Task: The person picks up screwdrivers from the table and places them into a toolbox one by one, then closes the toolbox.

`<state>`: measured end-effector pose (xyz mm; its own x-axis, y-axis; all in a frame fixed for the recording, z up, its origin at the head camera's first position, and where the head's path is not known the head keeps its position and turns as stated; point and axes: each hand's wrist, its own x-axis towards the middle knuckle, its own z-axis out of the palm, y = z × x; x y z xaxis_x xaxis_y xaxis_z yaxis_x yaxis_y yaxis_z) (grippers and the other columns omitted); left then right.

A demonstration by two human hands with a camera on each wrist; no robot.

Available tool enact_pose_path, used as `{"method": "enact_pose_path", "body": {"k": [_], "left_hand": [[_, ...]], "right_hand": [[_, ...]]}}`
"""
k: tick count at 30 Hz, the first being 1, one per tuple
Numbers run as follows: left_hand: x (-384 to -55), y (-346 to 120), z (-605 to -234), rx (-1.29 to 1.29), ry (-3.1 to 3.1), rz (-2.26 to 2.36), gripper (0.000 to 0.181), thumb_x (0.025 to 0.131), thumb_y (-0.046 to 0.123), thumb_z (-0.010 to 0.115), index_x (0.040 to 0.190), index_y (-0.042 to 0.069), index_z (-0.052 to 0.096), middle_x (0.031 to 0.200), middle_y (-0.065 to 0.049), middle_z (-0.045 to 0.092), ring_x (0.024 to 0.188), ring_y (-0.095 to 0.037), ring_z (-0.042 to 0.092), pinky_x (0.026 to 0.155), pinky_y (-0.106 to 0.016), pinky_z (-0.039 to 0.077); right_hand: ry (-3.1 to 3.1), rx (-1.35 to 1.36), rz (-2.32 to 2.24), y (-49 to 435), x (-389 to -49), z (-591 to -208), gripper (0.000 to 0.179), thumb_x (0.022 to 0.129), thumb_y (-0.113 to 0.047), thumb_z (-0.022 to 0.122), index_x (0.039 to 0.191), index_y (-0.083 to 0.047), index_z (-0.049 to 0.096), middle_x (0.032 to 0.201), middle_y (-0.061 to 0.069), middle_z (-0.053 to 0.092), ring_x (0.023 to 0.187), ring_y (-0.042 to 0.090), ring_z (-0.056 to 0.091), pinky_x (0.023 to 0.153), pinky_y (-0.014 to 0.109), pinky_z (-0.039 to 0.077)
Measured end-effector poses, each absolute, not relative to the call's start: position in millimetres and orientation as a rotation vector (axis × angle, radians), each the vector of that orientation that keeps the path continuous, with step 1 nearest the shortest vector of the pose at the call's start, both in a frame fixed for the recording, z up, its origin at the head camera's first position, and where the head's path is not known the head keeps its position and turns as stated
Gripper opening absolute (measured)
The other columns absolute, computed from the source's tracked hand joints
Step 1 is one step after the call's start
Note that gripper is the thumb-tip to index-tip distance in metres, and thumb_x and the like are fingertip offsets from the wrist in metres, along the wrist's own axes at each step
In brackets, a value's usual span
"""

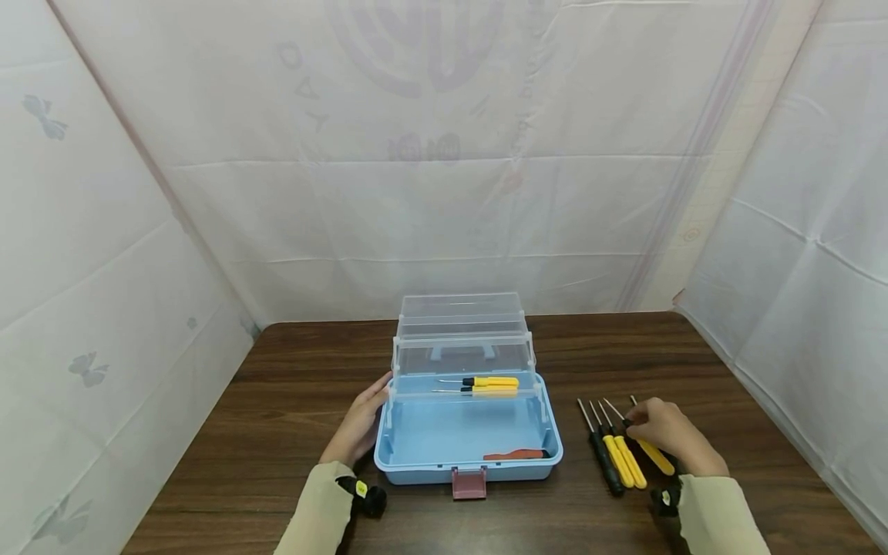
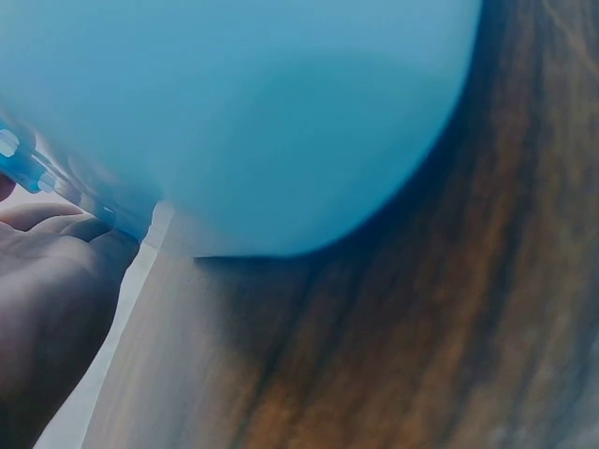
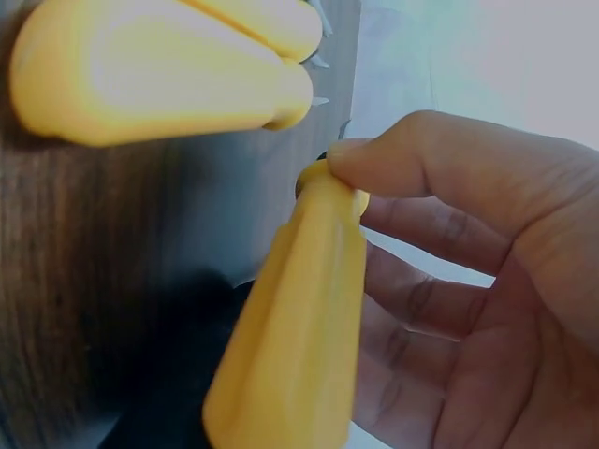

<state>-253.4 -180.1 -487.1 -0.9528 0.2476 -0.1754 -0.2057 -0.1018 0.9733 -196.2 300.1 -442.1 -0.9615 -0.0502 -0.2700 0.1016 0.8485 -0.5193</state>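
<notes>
- On the bench (image 1: 291, 401), pinching driver (image 3: 299, 309) near neck with right grip (image 1: 674, 436); may tip from holding off-centre.
- Touching box (image 1: 416, 473) with loose left grip (image 1: 364, 420), so may slip.

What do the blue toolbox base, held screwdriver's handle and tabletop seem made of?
Toolbox base: probably plastic, smooth, with moulded curves.
Screwdriver handle: likely satin plastic, evenly yellow, faceted.
Tabletop: low sheen, dark streaked grain; wood or laminate, hard to tell.

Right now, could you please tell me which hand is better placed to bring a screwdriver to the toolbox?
Probably the right hand: it pinches a yellow-handled screwdriver, while the left hand is against the blue toolbox.
</notes>
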Motion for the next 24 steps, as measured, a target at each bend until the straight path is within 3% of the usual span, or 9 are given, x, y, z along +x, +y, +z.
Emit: {"method": "enact_pose_path", "body": {"k": [10,24], "left_hand": [[-253.0,-180.6,-487.6,0.053,1.876,2.128,0.052,0.104,0.017,0.031,0.154,0.007,0.019,0.161,-0.018,0.012,0.147,-0.037,0.014,0.116,-0.054,0.02],[-253.0,-180.6,-487.9,0.056,1.865,2.128,0.052,0.104,0.016,0.03,0.154,0.009,0.018,0.161,-0.017,0.012,0.147,-0.035,0.016,0.116,-0.053,0.021]], "right_hand": [[2.782,0.005,-0.791,296.3,-198.2,-434.8,0.029,0.085,-0.006,0.065,0.107,0.012,0.064,0.102,0.025,0.066,0.085,0.026,0.064,0.069,0.041,0.056],[2.796,-0.102,-0.822,294.9,-199.5,-424.0,0.035,0.086,-0.009,0.067,0.113,0.013,0.062,0.109,0.026,0.065,0.097,0.036,0.064,0.077,0.047,0.055]]}}
